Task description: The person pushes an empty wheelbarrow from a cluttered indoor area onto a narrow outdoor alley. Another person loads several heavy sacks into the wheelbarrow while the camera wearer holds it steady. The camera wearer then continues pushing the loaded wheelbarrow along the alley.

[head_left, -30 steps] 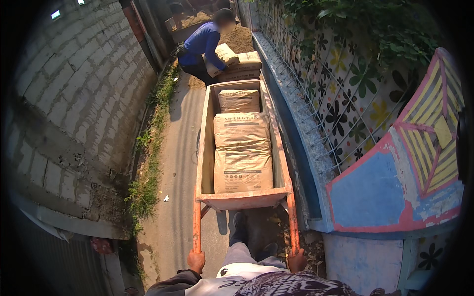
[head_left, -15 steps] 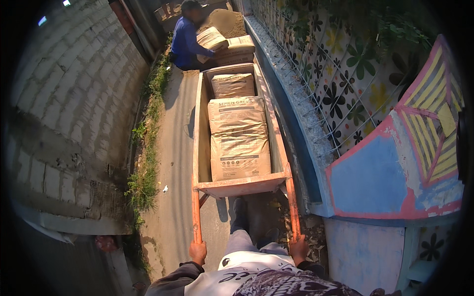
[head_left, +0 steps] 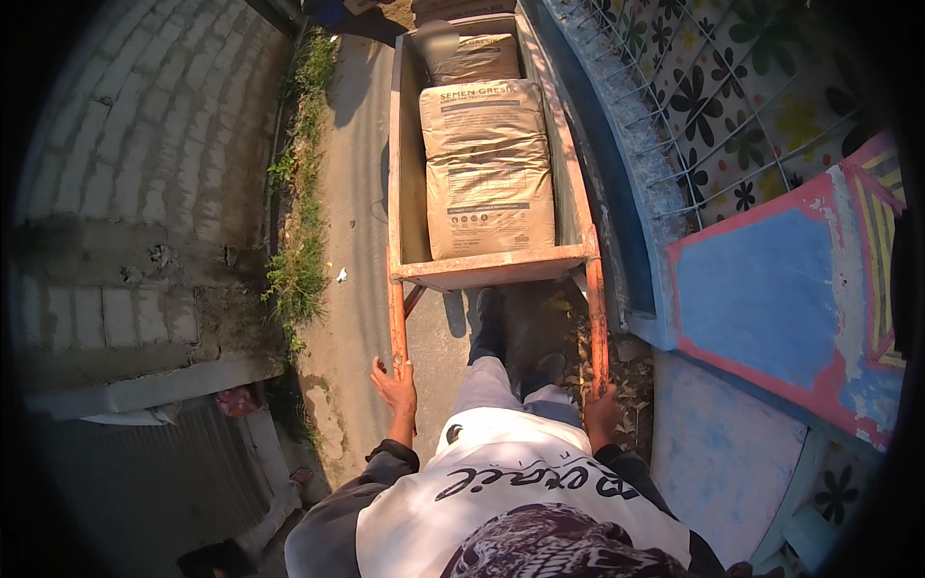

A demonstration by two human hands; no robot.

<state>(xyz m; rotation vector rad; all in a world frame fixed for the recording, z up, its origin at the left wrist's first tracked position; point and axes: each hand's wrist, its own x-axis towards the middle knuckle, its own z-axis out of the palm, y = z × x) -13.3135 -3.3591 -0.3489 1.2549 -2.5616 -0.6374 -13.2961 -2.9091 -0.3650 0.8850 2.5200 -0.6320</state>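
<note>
Cart (head_left: 487, 265) rolled fwd; both hands (head_left: 395, 387) gripping handles (head_left: 595, 318); sacks (head_left: 489, 183) aboard

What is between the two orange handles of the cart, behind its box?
In the head view, the person's legs stand between the left handle and right handle, on the ground.
</note>
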